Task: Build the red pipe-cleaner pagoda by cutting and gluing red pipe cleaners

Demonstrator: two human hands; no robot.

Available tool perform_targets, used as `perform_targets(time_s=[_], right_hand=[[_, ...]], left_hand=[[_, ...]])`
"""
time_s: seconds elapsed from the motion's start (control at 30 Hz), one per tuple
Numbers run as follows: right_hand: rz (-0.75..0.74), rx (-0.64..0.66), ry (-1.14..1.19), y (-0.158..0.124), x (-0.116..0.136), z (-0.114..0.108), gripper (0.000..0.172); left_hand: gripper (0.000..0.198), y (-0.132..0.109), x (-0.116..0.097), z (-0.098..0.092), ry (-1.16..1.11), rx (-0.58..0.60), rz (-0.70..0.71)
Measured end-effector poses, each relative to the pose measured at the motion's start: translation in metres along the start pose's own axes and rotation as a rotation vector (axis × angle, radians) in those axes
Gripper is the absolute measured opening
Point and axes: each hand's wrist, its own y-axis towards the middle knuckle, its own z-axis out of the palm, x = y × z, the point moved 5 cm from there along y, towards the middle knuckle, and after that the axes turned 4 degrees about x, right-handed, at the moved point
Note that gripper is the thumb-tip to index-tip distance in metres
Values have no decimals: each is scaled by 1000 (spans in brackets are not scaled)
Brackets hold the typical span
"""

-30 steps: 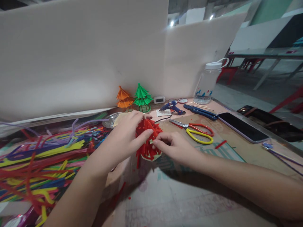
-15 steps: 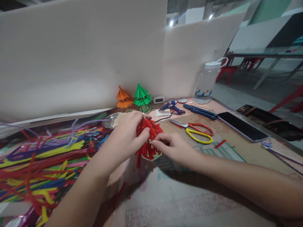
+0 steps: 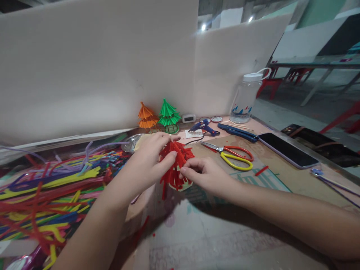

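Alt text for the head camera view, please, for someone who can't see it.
Two hands hold a small red craft tree at a table: the left hand grips its top, the right hand pinches its lower edge. Coloured pipe cleaners are heaped at left; scissors, a glue gun and a phone lie at right, an orange tree and a green tree behind.
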Motion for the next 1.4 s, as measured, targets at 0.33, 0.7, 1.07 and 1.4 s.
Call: perform_targets(time_s=[0.33,0.7,1.07,1.4], right_hand=[[-52,-25,-70,-2,2,-1,24],[30,-21,98,3,-5,-2,24],[-7,-29,-10,2,-4,-5,21],[-120,-21,-270,7,11,-38,38]], left_hand=[[20,2,-5,6,21,-77,-13],[21,1,-1,-1,12,-16,-26],[32,-1,5,-5,-15,41,8],[27,1,1,4,9,-12,-10]])
